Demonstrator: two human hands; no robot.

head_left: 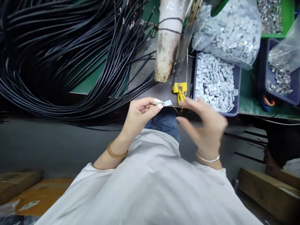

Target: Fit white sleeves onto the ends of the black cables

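Note:
Between thumb and forefinger, my left hand (145, 111) pinches a small flat pale-grey connector piece (167, 103) at the table's front edge. Its metal end lies by my fingertips. My right hand (203, 123) is blurred, thumb and fingers apart, with nothing visible between them. Just beyond my right fingertips sits a yellow clip-like holder (180, 90). Thin solder-like wire (187, 67) runs down to it, and a fine end sticks out near the pale piece. Black cables (138, 93) reach toward the holder's left side.
A large bundle of black cables (58, 56) covers the left. A white wrapped tube (167, 40) stands behind the holder. To the right are a bin of pale pieces (236, 93), a plastic bag of them (229, 31), another blue bin (295, 100) and a green tray (290, 18).

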